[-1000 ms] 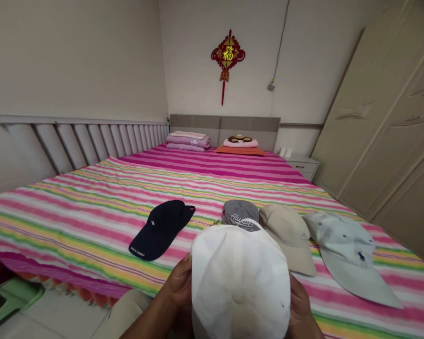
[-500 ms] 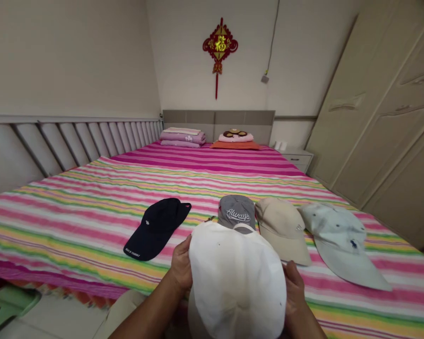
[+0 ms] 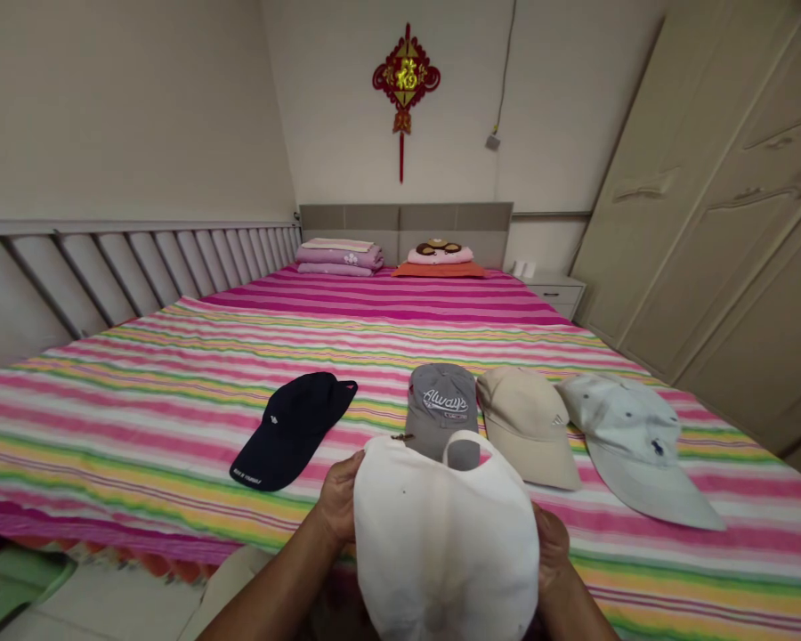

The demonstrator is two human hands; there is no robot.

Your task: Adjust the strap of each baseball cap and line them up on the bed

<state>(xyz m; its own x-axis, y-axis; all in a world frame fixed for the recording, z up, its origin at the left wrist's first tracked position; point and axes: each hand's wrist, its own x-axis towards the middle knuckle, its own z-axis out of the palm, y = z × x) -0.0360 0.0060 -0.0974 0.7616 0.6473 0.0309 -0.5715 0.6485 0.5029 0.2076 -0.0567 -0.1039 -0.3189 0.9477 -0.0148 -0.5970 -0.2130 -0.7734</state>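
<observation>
At ten o'clock from the white baseball cap (image 3: 445,543) you are holding, a navy baseball cap (image 3: 295,432) lies on the striped bedspread (image 3: 173,392), its dark, matte crown slumped softly and its curved bill edged with white lettering. At nine o'clock your left grip (image 3: 340,500) grasps the side of the white baseball cap, some of its fingertips hidden behind the fabric. The white baseball cap itself is between your two grips, low in front of you, smooth and lightly shadowed, its rounded crown facing you and its rear opening arched toward twelve; its bill does not show. The step in hand looks like a steady two-handed hold, and the next move seems to call for light, even pressure from both sides, since cloth this soft could buckle. Beyond the arch, at twelve, is a gray baseball cap (image 3: 440,405) with white script; whether the two touch, I cannot tell. At one o'clock lies a beige baseball cap (image 3: 524,423), smoothly domed; at three, your right grip (image 3: 553,543) clasps the opposite side; at two, a pale baseball cap (image 3: 641,445) rests creased, with a dark emblem and a broad bill.
</observation>
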